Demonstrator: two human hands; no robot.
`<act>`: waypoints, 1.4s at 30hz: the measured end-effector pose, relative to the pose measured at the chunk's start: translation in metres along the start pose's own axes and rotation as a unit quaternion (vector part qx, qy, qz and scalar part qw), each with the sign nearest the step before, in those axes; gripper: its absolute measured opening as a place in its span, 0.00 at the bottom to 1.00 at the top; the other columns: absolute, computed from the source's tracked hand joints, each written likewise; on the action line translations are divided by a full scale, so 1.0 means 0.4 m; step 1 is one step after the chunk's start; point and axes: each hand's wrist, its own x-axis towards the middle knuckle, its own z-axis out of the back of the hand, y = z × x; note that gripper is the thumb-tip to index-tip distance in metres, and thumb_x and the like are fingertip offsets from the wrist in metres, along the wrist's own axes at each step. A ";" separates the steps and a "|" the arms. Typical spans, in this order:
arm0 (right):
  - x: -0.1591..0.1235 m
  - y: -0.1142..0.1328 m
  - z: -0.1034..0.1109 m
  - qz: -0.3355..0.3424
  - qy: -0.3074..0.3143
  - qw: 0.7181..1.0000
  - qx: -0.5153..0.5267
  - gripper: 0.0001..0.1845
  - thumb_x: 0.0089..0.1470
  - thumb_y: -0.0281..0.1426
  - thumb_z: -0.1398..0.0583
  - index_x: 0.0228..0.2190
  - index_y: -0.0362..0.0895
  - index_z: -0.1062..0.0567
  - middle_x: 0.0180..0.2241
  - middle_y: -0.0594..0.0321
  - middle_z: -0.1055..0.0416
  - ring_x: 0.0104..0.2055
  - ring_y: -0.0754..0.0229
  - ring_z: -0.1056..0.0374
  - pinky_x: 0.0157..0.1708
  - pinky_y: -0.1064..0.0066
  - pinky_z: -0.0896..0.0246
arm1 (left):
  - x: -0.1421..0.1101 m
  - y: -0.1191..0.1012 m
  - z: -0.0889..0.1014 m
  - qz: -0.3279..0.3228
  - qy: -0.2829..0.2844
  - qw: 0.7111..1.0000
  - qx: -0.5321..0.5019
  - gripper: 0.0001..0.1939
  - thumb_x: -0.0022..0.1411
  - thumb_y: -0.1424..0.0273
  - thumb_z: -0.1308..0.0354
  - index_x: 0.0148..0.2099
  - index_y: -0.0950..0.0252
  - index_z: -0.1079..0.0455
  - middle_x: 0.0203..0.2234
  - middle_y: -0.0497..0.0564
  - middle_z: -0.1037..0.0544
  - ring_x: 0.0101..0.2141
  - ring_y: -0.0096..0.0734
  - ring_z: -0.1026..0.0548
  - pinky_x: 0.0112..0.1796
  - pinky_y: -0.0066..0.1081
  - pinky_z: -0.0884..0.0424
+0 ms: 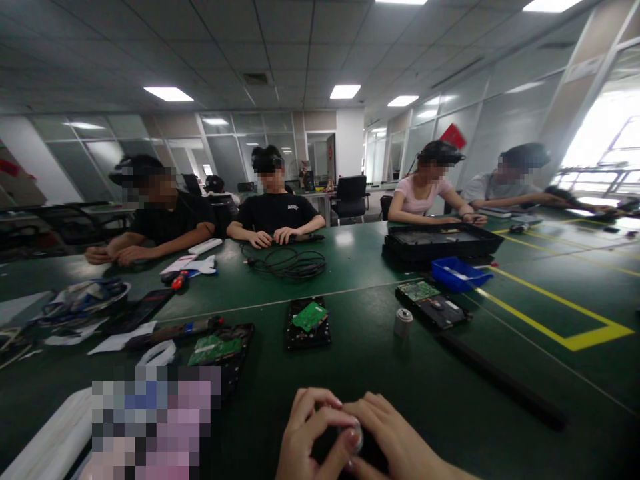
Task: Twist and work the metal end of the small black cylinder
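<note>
At the bottom middle, my left hand [310, 433] curls its fingers and thumb around a small round silvery thing [359, 438], mostly hidden by the fingers. My right hand [387, 433] closes in from the other side against the same thing, its fingertips meeting those of the left. Ahead of my hands lies a black hard drive [290, 333] with a loose green circuit board [310, 316] on top. A small silvery canister [403, 323] stands upright to its right. Another drive [443, 308] with its board showing lies farther right, and a third [233, 367] on the left.
On the green table [360, 360] are a black bar [503, 380], a blue bin [457, 275], a black tray [440, 243], a coiled cable [287, 263] and an electric screwdriver [173, 332]. Several people sit across. A pixelated patch covers the lower left.
</note>
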 end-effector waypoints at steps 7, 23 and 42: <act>-0.002 0.007 0.001 -0.017 0.009 1.000 0.005 0.17 0.53 0.34 0.42 0.45 0.42 0.30 0.46 0.53 0.26 0.45 0.49 0.32 0.49 0.56 0.42 | -0.002 0.006 -0.004 0.015 0.004 1.000 -0.005 0.08 0.62 0.60 0.41 0.39 0.56 0.23 0.34 0.52 0.27 0.37 0.37 0.26 0.36 0.35 0.27; -0.002 0.010 0.006 -0.005 0.002 1.000 0.010 0.16 0.53 0.32 0.42 0.45 0.43 0.30 0.46 0.55 0.27 0.45 0.51 0.32 0.50 0.58 0.42 | -0.003 0.009 -0.006 0.028 -0.002 0.999 -0.028 0.08 0.59 0.59 0.38 0.37 0.56 0.21 0.35 0.52 0.28 0.35 0.35 0.26 0.35 0.32 0.27; -0.011 -0.010 -0.014 -0.004 -0.002 1.000 -0.004 0.18 0.49 0.29 0.43 0.44 0.41 0.31 0.44 0.53 0.27 0.44 0.49 0.33 0.46 0.57 0.41 | 0.006 -0.008 -0.002 0.049 0.013 0.998 -0.023 0.12 0.52 0.63 0.33 0.40 0.57 0.23 0.38 0.53 0.29 0.40 0.40 0.27 0.40 0.38 0.26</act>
